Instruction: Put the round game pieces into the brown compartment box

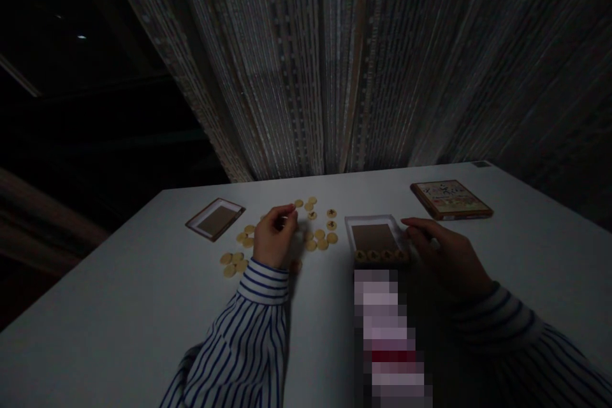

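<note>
My left hand (pixel 275 239) is over the left-middle of the white table, among the loose round Chinese chess pieces (pixel 322 240). Its thumb and forefinger curl close together; whether a piece is between them is too dark to see. A shallow box (pixel 351 236) with a brown inside stands right of the pieces. Several chess pieces with dark characters (pixel 387 255) line up along its near side. Beside the box's right wall is my right hand (pixel 444 255), forefinger stretched out, nothing visible in it. Whether it touches the box cannot be told.
A second shallow tray or lid (pixel 191 224) lies at the left. At the right back rests a flat box with a printed cover (pixel 449 196). Striped curtains (pixel 310 64) hang behind the white table (pixel 143 306). A blurred patch hides the front middle.
</note>
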`<state>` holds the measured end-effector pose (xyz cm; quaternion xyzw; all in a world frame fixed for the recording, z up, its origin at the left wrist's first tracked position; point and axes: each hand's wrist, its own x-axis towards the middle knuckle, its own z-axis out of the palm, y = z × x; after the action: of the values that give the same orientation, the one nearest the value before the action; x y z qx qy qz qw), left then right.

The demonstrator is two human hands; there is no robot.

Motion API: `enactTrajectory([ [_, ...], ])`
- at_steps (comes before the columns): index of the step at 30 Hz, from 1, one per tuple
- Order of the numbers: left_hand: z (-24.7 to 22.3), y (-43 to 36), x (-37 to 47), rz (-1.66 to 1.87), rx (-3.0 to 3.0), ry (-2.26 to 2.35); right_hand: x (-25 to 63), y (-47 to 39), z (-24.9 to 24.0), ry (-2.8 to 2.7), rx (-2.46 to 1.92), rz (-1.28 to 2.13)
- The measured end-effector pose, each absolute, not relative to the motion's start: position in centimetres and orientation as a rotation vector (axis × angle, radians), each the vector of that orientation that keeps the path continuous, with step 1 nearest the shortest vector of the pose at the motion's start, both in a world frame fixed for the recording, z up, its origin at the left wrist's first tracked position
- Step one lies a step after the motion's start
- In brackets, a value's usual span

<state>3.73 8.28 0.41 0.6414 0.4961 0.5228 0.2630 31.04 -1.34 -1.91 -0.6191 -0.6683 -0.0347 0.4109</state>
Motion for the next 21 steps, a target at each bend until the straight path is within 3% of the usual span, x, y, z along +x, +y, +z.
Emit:
enactTrajectory([
  [9,-1.8,8.9,2.6,1.106,2.345,1.469,30.2,-0.5,-0.3,-1.731,-1.530,-0.104],
  [21,-3.3,10.1,2.7,0.815,2.582,1.110,23.8,4.2,6.1,-2.236,-1.389,-0.149],
])
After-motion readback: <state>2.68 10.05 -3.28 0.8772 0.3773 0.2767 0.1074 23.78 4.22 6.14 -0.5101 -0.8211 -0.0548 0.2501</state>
